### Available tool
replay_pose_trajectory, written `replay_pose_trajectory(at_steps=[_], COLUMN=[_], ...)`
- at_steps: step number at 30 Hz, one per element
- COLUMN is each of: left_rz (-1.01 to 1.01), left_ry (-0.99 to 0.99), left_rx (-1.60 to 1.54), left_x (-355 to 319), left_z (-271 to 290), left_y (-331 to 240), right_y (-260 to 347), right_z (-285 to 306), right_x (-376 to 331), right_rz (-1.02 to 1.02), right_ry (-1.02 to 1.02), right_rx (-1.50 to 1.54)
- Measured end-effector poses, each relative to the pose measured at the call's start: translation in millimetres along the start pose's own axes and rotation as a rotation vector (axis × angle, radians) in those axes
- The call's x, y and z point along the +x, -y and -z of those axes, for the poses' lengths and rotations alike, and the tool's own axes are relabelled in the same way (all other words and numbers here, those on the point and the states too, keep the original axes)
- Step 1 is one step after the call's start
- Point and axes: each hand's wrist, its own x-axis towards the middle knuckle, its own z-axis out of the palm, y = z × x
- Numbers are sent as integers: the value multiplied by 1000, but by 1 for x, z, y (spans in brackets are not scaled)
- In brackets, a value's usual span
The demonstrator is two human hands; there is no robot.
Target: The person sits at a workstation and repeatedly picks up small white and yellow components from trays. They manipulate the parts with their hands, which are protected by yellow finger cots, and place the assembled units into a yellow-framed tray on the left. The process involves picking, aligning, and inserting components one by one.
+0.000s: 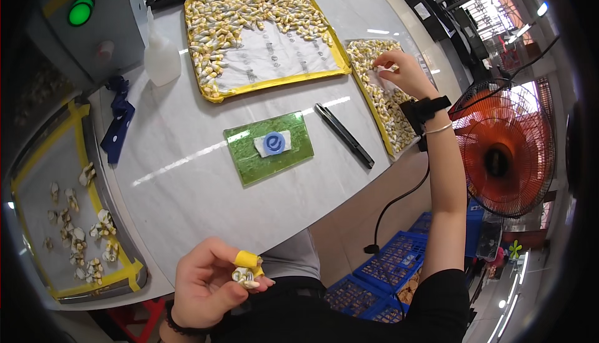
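My left hand (209,284), near the front edge of the table, is closed around a small cluster of white and yellow pieces (244,277). Yellow tape is wrapped round a fingertip of that hand. Stretched out to the right, my right hand (407,74) has its fingers bent together over a yellow-edged tray (390,145) packed with small white and yellow pieces; whatever its fingertips hold is too small to make out. Between the hands lies a green plate (240,162) bearing a blue round disc (274,144) on a white patch. A black pen-shaped tool (344,136) lies beside it.
A larger yellow-edged tray (274,81) of similar pieces lies at the back. On the left, a tray (47,187) holds several loose clusters. A white squeeze bottle (162,59) stands near a grey box with a green light (80,12). An orange fan (502,156) and blue crates (393,255) are right.
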Motion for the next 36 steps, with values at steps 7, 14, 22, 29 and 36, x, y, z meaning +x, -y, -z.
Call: replay_pose_trajectory(at_steps=[7,14,22,29,36], left_rz=[-3,25,31,13,6], left_ry=[-1,12,23,41,61], left_rx=[-7,-44,-82,-117,-127], left_x=[-4,-2,-3,-7,-4], left_z=[4,5,6,11,13], left_y=[-3,-2,-4,-3,-3], right_y=[-13,86,196,190,194], right_z=[-10,5,-28,-47,-54], right_x=[10,-19,-35,-27,-27], right_rz=[8,73,390,573,648], right_ry=[52,-130,193,66,51], right_rx=[-72,561,333,238,48])
